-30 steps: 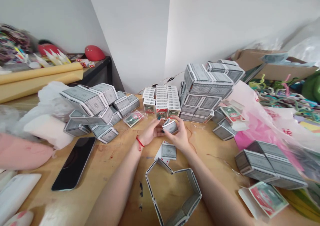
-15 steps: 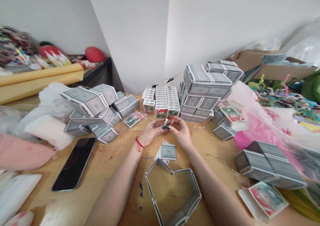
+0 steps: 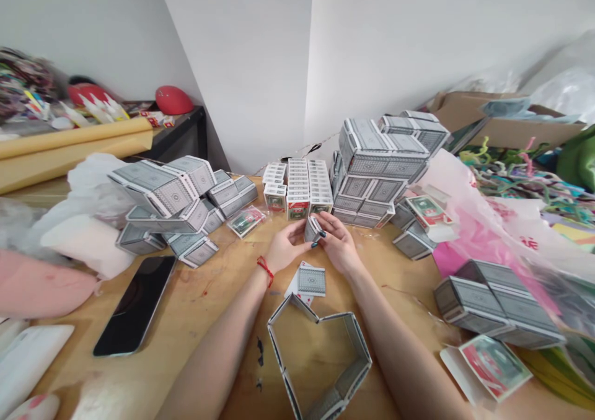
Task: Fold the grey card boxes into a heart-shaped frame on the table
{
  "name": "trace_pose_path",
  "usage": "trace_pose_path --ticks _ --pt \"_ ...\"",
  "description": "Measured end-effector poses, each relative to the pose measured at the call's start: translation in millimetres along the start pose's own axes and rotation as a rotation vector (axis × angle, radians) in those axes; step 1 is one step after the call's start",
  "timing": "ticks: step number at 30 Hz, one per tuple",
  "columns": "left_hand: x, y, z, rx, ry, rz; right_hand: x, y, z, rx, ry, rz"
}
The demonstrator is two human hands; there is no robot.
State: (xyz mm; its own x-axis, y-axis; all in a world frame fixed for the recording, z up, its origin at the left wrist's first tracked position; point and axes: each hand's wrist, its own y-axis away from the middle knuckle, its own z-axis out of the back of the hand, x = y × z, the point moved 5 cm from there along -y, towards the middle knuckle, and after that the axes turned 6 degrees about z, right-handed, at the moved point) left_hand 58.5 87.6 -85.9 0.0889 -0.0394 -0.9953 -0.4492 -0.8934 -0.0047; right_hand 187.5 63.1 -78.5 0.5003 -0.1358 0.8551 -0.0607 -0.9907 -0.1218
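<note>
Both hands pinch one small card deck [image 3: 312, 228] between them: left hand [image 3: 283, 251] on its near-left side, right hand [image 3: 339, 246] closing over the top with its fingertips. The deck sits above the desk [image 3: 218, 308], near its far edge, just before the boxed rows [image 3: 300, 188]. Judged light, stiff as a block, loose cards slippery; best held by the long edges. Half a second ago it stood edge-on; now tilted, back showing.

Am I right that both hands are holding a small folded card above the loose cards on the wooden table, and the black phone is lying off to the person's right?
Not quite. In the head view the black phone lies to the person's left, not right. The rest holds: the left hand and right hand together hold the small folded card above the loose cards on the wooden table.
</note>
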Motion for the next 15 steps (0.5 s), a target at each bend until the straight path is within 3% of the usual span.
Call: trace_pose_path --ticks 8,15 --pt "0.3 0.2 0.8 -0.001 -0.068 -0.076 3.7 1.5 -4.6 0.035 0.004 0.025" --pt "-13.9 7.9 2.3 -0.149 -0.548 -0.237 2.4 1.3 -1.4 -0.005 0.035 -0.034"
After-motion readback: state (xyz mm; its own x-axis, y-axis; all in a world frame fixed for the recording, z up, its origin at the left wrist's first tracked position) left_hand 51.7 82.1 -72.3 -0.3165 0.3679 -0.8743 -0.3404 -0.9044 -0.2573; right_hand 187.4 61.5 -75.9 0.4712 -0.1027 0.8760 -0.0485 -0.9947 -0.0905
